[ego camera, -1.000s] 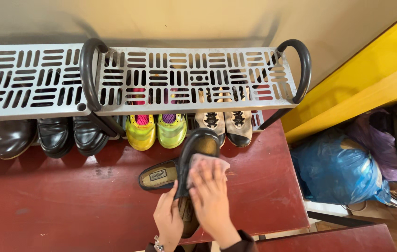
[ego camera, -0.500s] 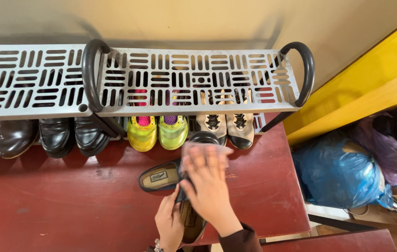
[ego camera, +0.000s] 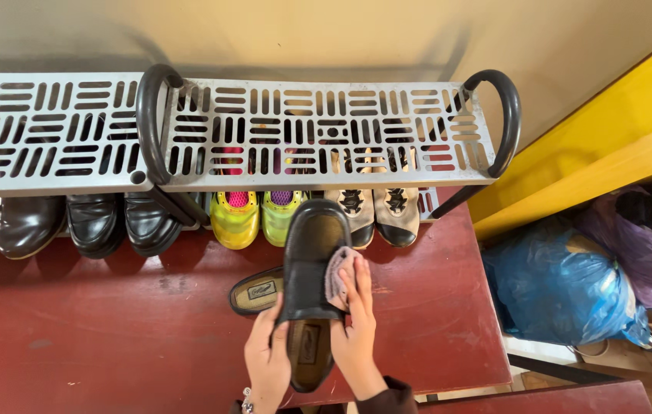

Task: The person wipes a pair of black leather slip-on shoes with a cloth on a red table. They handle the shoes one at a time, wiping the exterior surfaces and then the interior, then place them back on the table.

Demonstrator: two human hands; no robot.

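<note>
The left hand [ego camera: 266, 360] has its fingers wrapped around the near end of a black shoe [ego camera: 311, 264], holding it up over the red floor [ego camera: 96, 337]. The right hand [ego camera: 358, 326] presses a small cloth [ego camera: 337, 274] on the shoe's right side, fingers together. The other black shoe [ego camera: 255, 291] lies just left.

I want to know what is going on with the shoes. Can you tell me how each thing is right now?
Black shoe: lifted, toe pointing away.
Left hand: gripping the shoe's heel end.
Right hand: pressing a cloth to the shoe's side.
Cloth: bunched under the fingers.
Other black shoe: lying on the red floor.
Yellow-green shoes: parked under the rack.
Shoe rack: top shelf bare.
Blue bag: stuffed full.
</note>
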